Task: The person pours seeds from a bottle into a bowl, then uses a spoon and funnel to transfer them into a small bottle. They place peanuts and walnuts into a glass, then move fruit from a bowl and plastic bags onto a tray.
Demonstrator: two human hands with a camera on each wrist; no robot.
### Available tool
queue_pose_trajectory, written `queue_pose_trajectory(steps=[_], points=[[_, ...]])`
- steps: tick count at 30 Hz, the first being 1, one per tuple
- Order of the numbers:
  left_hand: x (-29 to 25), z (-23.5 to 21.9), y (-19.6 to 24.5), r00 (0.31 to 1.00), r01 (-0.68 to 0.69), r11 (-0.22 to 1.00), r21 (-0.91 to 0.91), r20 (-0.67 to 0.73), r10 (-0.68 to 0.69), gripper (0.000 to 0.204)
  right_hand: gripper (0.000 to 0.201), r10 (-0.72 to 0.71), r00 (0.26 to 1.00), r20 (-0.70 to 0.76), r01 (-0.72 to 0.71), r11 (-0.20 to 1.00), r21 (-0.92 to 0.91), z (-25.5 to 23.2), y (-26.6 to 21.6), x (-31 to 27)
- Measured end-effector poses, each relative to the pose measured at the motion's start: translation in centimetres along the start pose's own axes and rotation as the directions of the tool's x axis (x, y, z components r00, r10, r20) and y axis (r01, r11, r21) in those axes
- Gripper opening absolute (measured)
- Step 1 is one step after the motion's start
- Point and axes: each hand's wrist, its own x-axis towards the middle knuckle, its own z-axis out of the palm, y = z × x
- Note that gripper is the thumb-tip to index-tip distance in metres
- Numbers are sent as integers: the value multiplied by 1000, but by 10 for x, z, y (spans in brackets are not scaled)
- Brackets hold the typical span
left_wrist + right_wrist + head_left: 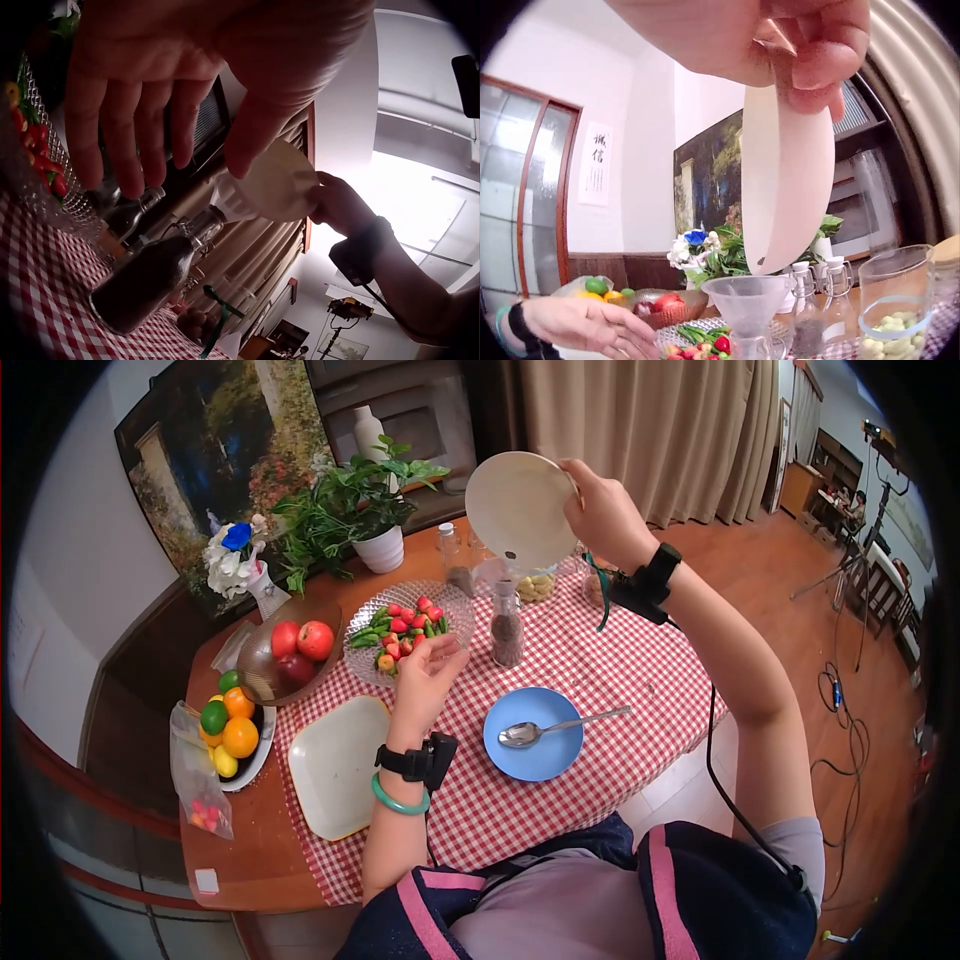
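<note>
The right hand (600,510) gripped a tilted white plate (518,510) at upper centre; the left hand (428,670), fingers relaxed and holding nothing, hovered by the glass dish (455,605).

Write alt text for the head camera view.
The right hand tilts a round cream plate above a funnel-topped glass bottle, while the left hand reaches into a clear glass bowl of chillies on a red-checked tablecloth.

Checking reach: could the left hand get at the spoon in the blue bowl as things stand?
Probably yes: the left hand hovers open by the glass dish, and nothing stands between it and the spoon in the blue bowl.
</note>
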Motion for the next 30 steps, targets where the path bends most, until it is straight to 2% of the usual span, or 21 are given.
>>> queue_pose_trajectory(steps=[5,9,12,15,16,19,20,22,23,25,27,28,29,30], points=[[-3,-1,-2,999,34,999,-18,13,-34,37,44,-279,960,19,278,945,-172,3,-19,-16],[-3,-1,-3,1000,14,1000,11,13,-14,43,46,-473,877,85,476,829,-295,6,-24,-26],[-1,-1,-7,1000,4,999,36,13,-4,43,53,-523,849,76,517,793,-323,7,-26,-30],[4,0,-6,999,-3,995,96,37,-1,43,49,-418,905,-81,396,896,-203,3,-18,-25],[6,1,-4,999,-3,992,123,51,-3,43,42,-294,947,-134,277,952,-132,-1,-17,-25],[14,7,7,994,25,992,126,99,-38,40,36,5,996,-92,4,996,89,-15,13,-25],[18,8,9,992,26,989,148,119,-44,42,35,126,992,-17,-121,979,162,-20,22,-30],[27,12,8,992,1,986,166,126,-22,44,34,344,927,149,-373,887,273,-32,39,-42],[31,16,7,991,-12,985,174,131,-11,45,33,369,901,230,-425,857,290,-36,50,-51],[34,22,8,990,-21,976,218,142,-10,46,30,400,828,393,-529,790,311,-37,76,-74],[38,26,1,987,-35,971,238,163,-5,47,26,413,712,568,-651,690,315,-30,96,-98],[40,28,-6,989,-47,966,253,146,10,46,23,371,706,604,-647,684,336,-28,98,-112],[42,29,-10,990,-38,961,272,139,0,45,23,381,644,663,-697,650,303,-27,100,-121],[42,29,-14,991,-29,956,292,132,-11,44,22,357,637,683,-699,641,317,-26,101,-129]])
